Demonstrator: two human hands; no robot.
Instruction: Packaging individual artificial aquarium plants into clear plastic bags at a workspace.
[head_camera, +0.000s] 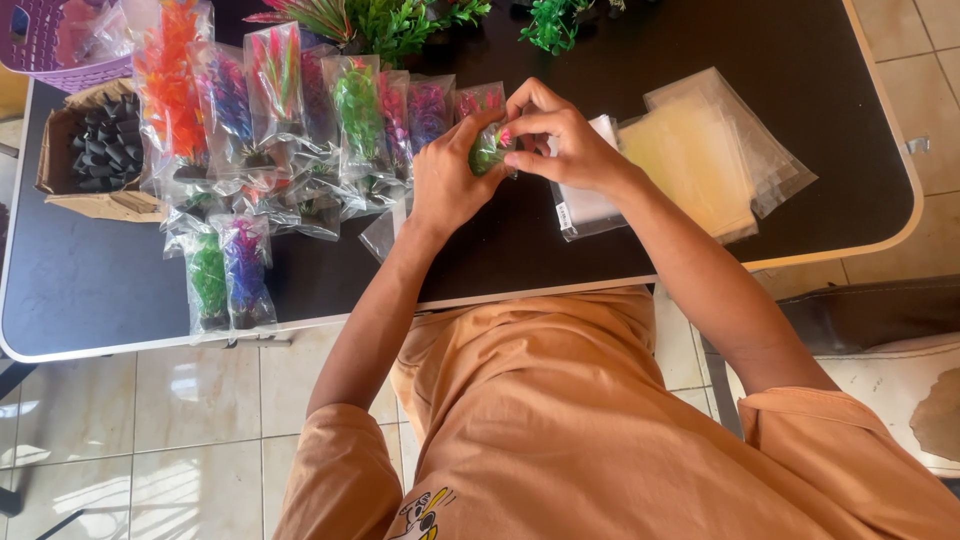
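Left hand (447, 180): clenched around a small green plastic plant (490, 147), gripped from the left side, fingers wrapped over it.
Right hand (560, 140): closed on the same plant from the right and above, fingertips pinched at its pink top.
Green plastic plant: held between both hands just above the dark table (80, 280), near the table's middle; whether a bag is already around it cannot be told.
Bagged plants (290, 120): a row of clear packets with orange, purple, pink and green plants is laid out left of the hands, overlapping each other.
Two near packets (228, 272): one green and one purple plant, bagged, are set apart from the row, close to the near table edge.
Empty clear bags (700, 150): stacked flat to the right of the right hand, partly fanned.
Cardboard box (95, 150): placed at the far left, filled with black bases.
Loose plants (400, 20): green and red ones are piled at the far edge.
Purple basket (40, 50): seen at the far left corner, partly cut off.
Orange shirt (560, 420): worn by the person, near the bottom.
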